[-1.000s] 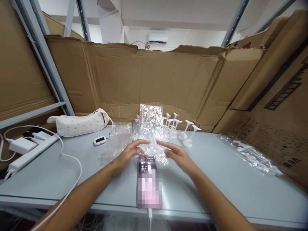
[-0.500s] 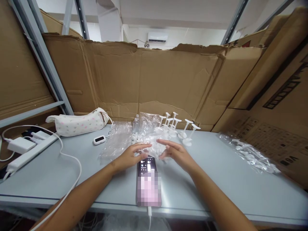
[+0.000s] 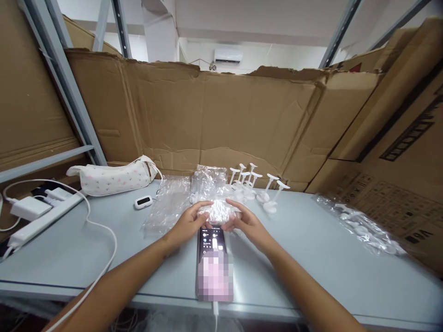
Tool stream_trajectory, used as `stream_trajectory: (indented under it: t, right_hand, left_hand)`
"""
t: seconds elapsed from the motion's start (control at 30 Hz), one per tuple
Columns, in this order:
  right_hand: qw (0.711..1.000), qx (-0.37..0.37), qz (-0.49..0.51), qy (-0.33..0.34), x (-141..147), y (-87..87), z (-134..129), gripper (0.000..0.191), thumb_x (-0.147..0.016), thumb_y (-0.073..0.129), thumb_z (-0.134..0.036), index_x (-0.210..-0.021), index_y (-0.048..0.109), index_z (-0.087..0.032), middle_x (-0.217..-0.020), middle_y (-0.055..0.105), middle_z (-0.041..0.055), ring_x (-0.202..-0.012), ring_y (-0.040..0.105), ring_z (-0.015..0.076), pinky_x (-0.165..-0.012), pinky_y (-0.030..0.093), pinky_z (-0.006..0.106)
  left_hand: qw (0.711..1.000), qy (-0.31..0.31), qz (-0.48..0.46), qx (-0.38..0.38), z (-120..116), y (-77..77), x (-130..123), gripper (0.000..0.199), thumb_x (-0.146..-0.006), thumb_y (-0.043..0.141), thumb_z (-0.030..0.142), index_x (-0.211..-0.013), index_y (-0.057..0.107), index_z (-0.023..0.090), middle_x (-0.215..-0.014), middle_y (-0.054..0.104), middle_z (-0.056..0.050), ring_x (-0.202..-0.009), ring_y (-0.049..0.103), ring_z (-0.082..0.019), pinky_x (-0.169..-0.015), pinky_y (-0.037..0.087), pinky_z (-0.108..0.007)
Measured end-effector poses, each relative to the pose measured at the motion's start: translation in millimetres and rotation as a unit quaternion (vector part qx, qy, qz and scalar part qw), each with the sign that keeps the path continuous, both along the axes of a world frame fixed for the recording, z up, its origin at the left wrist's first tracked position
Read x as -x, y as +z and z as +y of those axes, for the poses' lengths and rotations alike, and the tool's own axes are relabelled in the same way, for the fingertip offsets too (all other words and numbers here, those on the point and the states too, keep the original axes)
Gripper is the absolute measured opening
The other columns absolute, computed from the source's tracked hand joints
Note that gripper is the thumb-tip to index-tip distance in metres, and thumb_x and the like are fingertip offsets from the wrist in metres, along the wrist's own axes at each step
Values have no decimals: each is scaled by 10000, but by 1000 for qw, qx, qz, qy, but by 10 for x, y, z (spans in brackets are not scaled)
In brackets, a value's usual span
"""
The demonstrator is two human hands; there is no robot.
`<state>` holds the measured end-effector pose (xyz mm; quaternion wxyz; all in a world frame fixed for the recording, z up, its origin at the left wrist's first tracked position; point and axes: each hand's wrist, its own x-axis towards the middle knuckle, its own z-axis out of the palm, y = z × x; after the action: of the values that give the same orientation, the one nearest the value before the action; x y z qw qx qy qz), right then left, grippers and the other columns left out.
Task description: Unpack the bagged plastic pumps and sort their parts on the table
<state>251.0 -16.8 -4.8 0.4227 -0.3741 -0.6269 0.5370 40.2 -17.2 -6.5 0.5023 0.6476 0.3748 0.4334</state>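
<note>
A crinkled clear plastic bag (image 3: 219, 213) with something whitish in or under it sits between my hands, just past the phone. My left hand (image 3: 190, 222) curls round its left end, thumb in front and fingers on top. At the other end my right hand (image 3: 248, 227) grips it the same way. Glare on the film hides what is inside. Below my fingers lies a phone (image 3: 212, 240) with its screen lit and a white cable plugged into its near end. Small white stands (image 3: 272, 184) with flat tops and round bases are grouped behind my right hand.
More clear plastic film (image 3: 169, 200) lies left of the bag. A white floral pouch (image 3: 116, 177), a small white device (image 3: 143, 202) and a power strip (image 3: 44, 221) are on the left. Bagged white parts (image 3: 367, 230) lie right. Cardboard (image 3: 221, 115) walls the back.
My fingers have closed from both sides on the plastic, which now stands bunched up between my hands. The film behind has shifted and crumpled.
</note>
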Motion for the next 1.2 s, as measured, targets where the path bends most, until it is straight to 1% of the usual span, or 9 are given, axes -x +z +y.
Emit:
stream_trajectory:
  t: [0.17, 0.3, 0.57, 0.67, 0.73, 0.8, 0.97, 1.07, 1.2]
  right_hand:
    - [998, 42, 6, -39, 55, 34, -33, 814, -769, 631, -408, -1435, 218, -187, -692, 678, -14, -638, 679, 193, -746, 533, 411]
    - [995, 73, 24, -71, 76, 55, -54, 876, -769, 625, -357, -1461, 125, -164, -672, 684, -14, -598, 661, 180, -708, 516, 365]
    - [989, 123, 65, -53, 44, -3, -32, 702, -797, 604, -336, -1386, 286, -124, -726, 683, 23, -586, 643, 152, -647, 490, 296]
    - [992, 106, 54, -52, 58, 0, -47, 686, -793, 604, -350, -1371, 299, -139, -712, 681, 14, -595, 646, 155, -659, 490, 299]
    - [994, 86, 50, -51, 75, 11, -60, 701, -785, 609, -364, -1375, 292, -159, -691, 675, 0, -589, 644, 161, -661, 493, 310]
    - [995, 66, 47, -50, 88, 21, -73, 721, -782, 610, -388, -1387, 278, -175, -687, 672, -6, -577, 640, 164, -655, 497, 320]
    - [999, -15, 33, -23, 69, 21, -99, 766, -831, 561, -423, -1451, 162, -215, -711, 659, -9, -591, 644, 162, -690, 503, 341]
    - [998, -53, 29, 9, 37, -5, -99, 760, -860, 531, -434, -1466, 110, -256, -744, 649, -8, -605, 650, 159, -700, 508, 356]
    - [998, -40, 34, 27, 24, -52, -83, 804, -848, 554, -448, -1470, 80, -261, -739, 643, -9, -593, 652, 170, -672, 516, 370]
  left_hand:
    - [999, 46, -11, 10, -18, 10, -7, 629, -862, 543, 336, -1414, 267, 212, -654, 607, 22, -683, 621, -153, -744, 484, -307]
    - [999, 43, 1, -21, -8, -35, -8, 568, -883, 504, 333, -1406, 308, 233, -662, 584, 18, -652, 586, -141, -704, 483, -294]
    - [995, 71, 42, -47, -39, -8, -10, 482, -889, 492, 334, -1358, 410, 258, -756, 572, 1, -660, 546, -128, -686, 462, -275]
    - [995, 78, 42, -51, -37, 17, -5, 446, -873, 508, 320, -1310, 490, 236, -1088, 590, -72, -659, 556, -107, -699, 478, -281]
    - [993, 94, 32, -59, -31, 23, -10, 425, -867, 507, 313, -1281, 527, 221, -1327, 464, -103, -637, 561, -85, -703, 493, -290]
    - [991, 112, 28, -67, -34, 32, -20, 429, -868, 500, 305, -1288, 525, 222, -1430, 360, -110, -598, 558, -65, -693, 503, -293]
    - [987, 126, 20, -101, -98, 125, 6, 518, -877, 484, 274, -1387, 395, 276, -1509, 243, -99, -575, 531, -37, -652, 517, -259]
    - [984, 105, 30, -142, -124, 194, 82, 567, -868, 489, 227, -1407, 342, 318, -1484, 306, -83, -584, 494, -39, -645, 514, -248]
    - [978, 73, 50, -188, -101, 216, 162, 627, -824, 530, 161, -1400, 350, 329, -1423, 405, -74, -689, 525, -64, -775, 491, -273]
